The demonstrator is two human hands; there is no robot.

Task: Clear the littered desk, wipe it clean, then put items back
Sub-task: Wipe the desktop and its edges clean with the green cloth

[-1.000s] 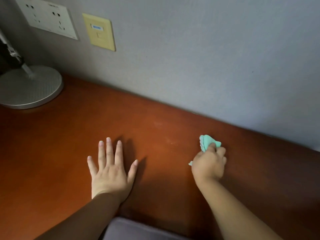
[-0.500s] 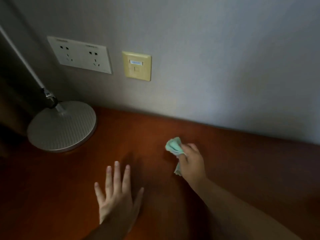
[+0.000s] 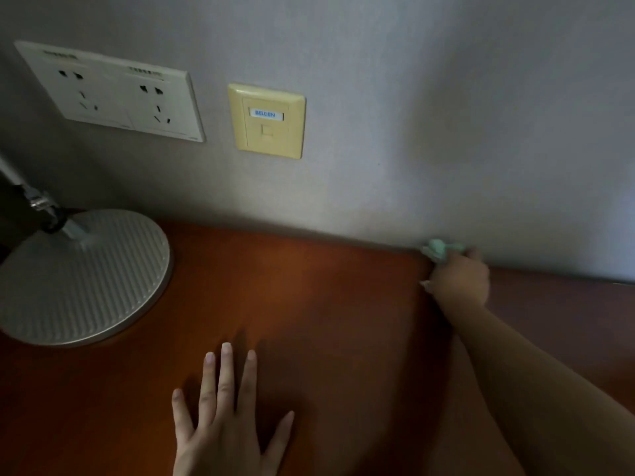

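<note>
Gripping a green cloth (image 3: 441, 250) at the desk's (image 3: 326, 304) back edge, right hand (image 3: 458, 283), left hand (image 3: 223, 420) flat, fingers spread

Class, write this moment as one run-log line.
stage: wiping | right hand: grips green cloth at desk back edge | left hand: flat on desk

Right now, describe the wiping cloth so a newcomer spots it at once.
Follow the back edge of the reddish-brown desk rightward along the grey wall, away from the round lamp base. The right hand grips a small crumpled cloth there, at the seam. It is the only mint-green thing in view.
</note>
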